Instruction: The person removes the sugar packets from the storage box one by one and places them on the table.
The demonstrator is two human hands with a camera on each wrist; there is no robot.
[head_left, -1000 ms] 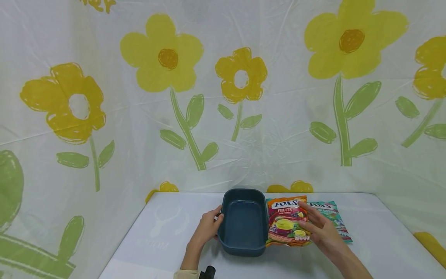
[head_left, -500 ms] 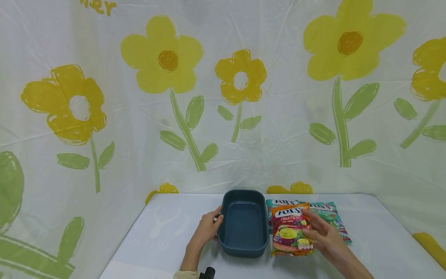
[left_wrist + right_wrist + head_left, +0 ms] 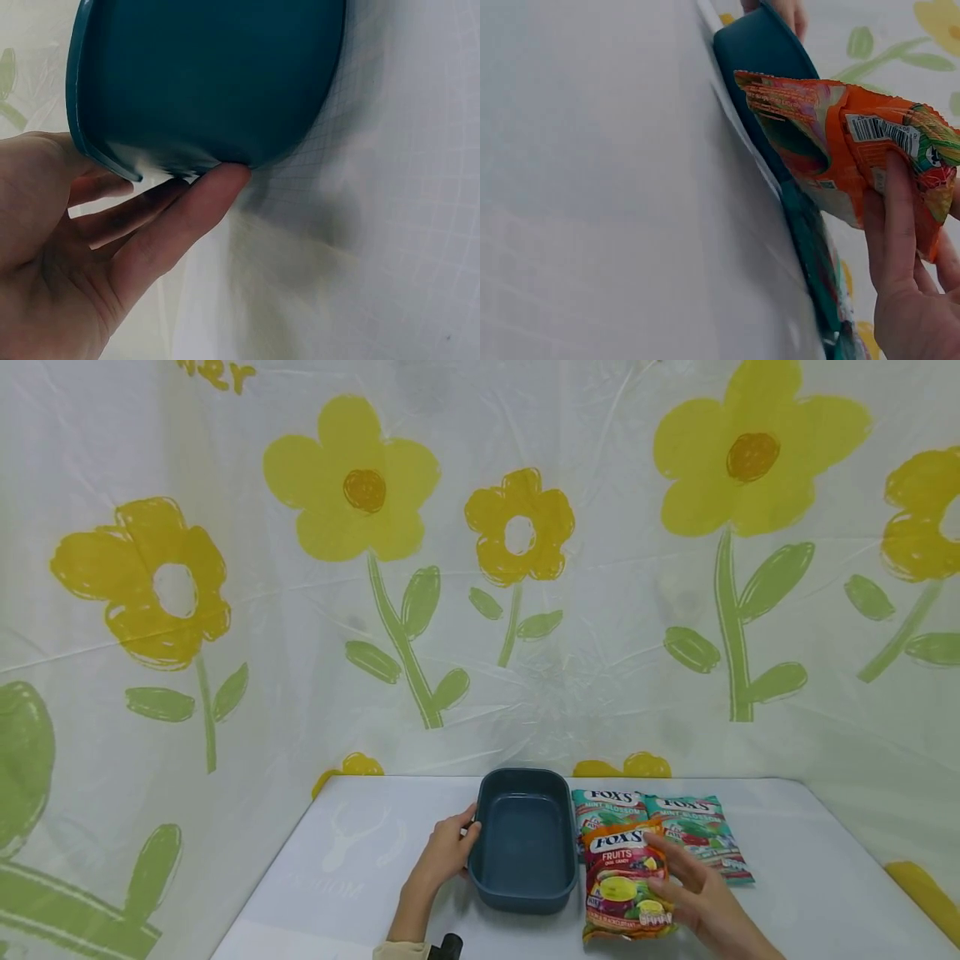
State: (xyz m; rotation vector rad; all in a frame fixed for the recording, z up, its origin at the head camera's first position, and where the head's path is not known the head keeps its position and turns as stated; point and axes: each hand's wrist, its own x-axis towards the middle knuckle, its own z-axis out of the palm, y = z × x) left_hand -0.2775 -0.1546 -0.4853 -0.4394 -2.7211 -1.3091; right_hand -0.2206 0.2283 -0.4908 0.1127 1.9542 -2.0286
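My left hand [image 3: 447, 846] grips the left side of a dark blue baking dish [image 3: 525, 839], which has nothing in it. In the left wrist view, the fingers [image 3: 184, 217] press against the outer wall of that dish [image 3: 210, 82] near its rim. An orange bag of Fox's fruit candy [image 3: 618, 885] is held at its right side by my right hand [image 3: 705, 893]. In the right wrist view, the candy bag [image 3: 840, 135] is raised off the table, its barcode side showing, with fingers spread along its back. It overlaps the lower part of a teal mint candy bag [image 3: 606, 810] in the head view.
Beside that teal bag, a second teal Fox's mint candy bag [image 3: 701, 835] lies to the right on the white table [image 3: 330, 860]. Behind the table hangs a white curtain [image 3: 600, 693] printed with yellow flowers.
My right hand has brought the orange candy bag toward me, uncovering the left teal mint bag that was hidden behind it. My left hand and the dish stay in place.
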